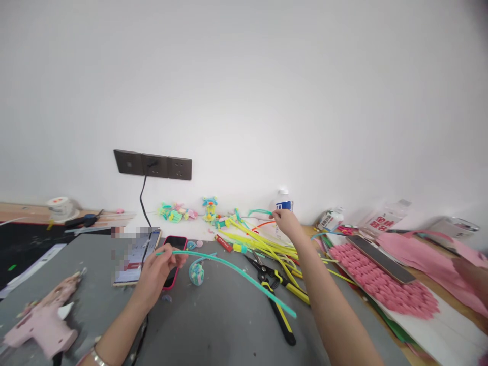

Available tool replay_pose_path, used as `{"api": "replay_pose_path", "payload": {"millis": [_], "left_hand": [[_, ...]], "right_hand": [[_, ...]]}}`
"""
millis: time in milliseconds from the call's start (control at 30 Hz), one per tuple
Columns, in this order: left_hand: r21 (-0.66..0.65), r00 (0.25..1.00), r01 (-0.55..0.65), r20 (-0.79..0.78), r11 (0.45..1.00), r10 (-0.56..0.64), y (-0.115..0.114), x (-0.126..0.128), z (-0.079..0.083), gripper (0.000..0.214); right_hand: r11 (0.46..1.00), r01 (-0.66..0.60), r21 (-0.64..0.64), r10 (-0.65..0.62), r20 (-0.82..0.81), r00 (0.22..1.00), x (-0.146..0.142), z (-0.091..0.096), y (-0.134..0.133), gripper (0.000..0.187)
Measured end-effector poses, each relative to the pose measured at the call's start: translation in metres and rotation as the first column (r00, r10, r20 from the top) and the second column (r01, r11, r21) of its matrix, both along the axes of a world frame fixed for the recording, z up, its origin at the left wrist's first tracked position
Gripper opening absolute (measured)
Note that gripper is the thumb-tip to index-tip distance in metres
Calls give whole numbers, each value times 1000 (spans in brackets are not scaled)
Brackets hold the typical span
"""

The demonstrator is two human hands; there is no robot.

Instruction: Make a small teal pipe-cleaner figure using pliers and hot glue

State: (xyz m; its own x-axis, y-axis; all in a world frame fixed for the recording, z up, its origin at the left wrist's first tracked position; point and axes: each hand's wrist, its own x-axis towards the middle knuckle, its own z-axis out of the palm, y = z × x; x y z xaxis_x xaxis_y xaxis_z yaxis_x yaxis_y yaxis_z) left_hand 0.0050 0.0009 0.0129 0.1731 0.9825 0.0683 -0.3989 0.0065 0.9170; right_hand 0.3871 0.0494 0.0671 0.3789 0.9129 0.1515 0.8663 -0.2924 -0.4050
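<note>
My left hand is closed on one end of a long teal pipe cleaner, which curves out to the right over the grey mat. Farther back, my right hand is pinched on the end of another teal pipe cleaner, in front of a clear bottle. Under my right arm lie yellow pipe cleaners and pliers with black and yellow handles. A small teal and pink ball sits between my hands. Beneath my left hand are a phone in a pink case and a lit tablet.
A pink glue gun lies at the front left. Small colourful pipe-cleaner figures stand by the wall. Pink braided work with a dark phone on top is at right. A black cable hangs from the wall socket.
</note>
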Motion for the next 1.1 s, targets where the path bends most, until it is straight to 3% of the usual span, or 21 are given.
{"api": "replay_pose_path", "payload": {"millis": [200, 300, 333, 400, 467, 533, 667, 767, 833, 900, 1000, 1100], "left_hand": [[15, 1000, 4, 5, 1000, -4, 1, 1, -2, 38], [48, 1000, 3, -16, 999, -2, 1, 1, -3, 37], [67, 999, 3, -33, 998, 0, 1, 0, -4, 37], [119, 996, 19, -86, 993, -9, 0, 0, -5, 35], [176, 986, 66, -162, 982, -37, -2, -1, -6, 33], [217, 967, 112, -247, 970, -56, -5, -1, -7, 30], [269, 944, 112, -330, 957, -18, -12, 1, -3, 25], [352, 936, 129, -351, 927, 3, -14, 3, 4, 21], [414, 933, 151, -359, 898, 9, -13, 3, 6, 19], [429, 937, 139, -348, 893, 22, -13, 2, 7, 17], [337, 949, 114, -314, 934, -3, -14, 2, 5, 11], [229, 957, 186, -262, 956, -123, -16, 3, 3, 24]], "right_hand": [[982, 81, 171, -71, -65, 995, 12, 40, -20, 35], [979, 26, 203, 13, -186, 982, 5, 60, -40, 31], [971, -32, 239, 107, -309, 945, -1, 65, -49, 30], [927, -218, 306, 357, -535, 766, -21, 72, -69, 31], [861, -421, 286, 499, -637, 588, -47, 72, -90, 35], [799, -550, 243, 550, -666, 504, -76, 65, -109, 38], [696, -702, 150, 612, -636, 471, -121, 38, -137, 31], [637, -758, 140, 541, -781, 310, -136, 17, -148, 36], [655, -736, 171, 448, -873, 195, -141, 5, -152, 40], [718, -670, 188, 356, -926, 122, -143, -7, -155, 43], [787, -580, 212, 274, -962, 19, -145, -23, -159, 43], [803, -561, 203, 208, -977, -56, -147, -35, -165, 43]]}}
